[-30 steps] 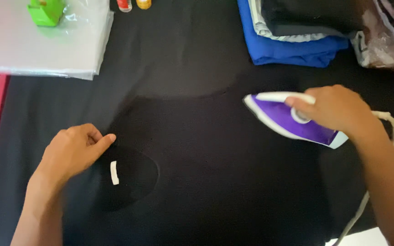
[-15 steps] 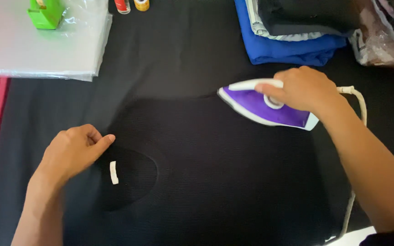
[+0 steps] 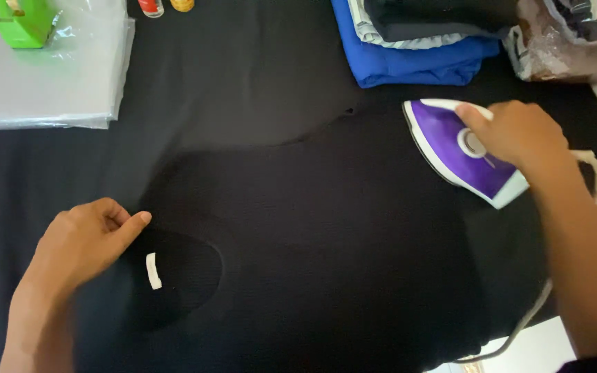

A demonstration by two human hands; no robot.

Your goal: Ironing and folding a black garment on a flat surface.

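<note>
Left hand (image 3: 81, 243): loosely curled, fingers pinning the black shirt (image 3: 312, 255) beside its collar, near the white label (image 3: 153, 271); grips nothing. Shirt: spread flat on the black table (image 3: 243, 76). Right hand (image 3: 519, 135): closed around the purple iron (image 3: 461, 152), resting on the shirt's right edge. Beyond: folded clothes (image 3: 416, 41), plastic bags (image 3: 43, 83), green box (image 3: 23, 22).

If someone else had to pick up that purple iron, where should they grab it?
By the white handle on top of the purple iron, coming from above. The iron sits sole-down on the black garment, so the handle faces up, and the right hand already wraps it that way. The pointed nose faces the folded blue clothes, and the cord trails from the rear end, so it is probably best to keep clear of that end.
</note>
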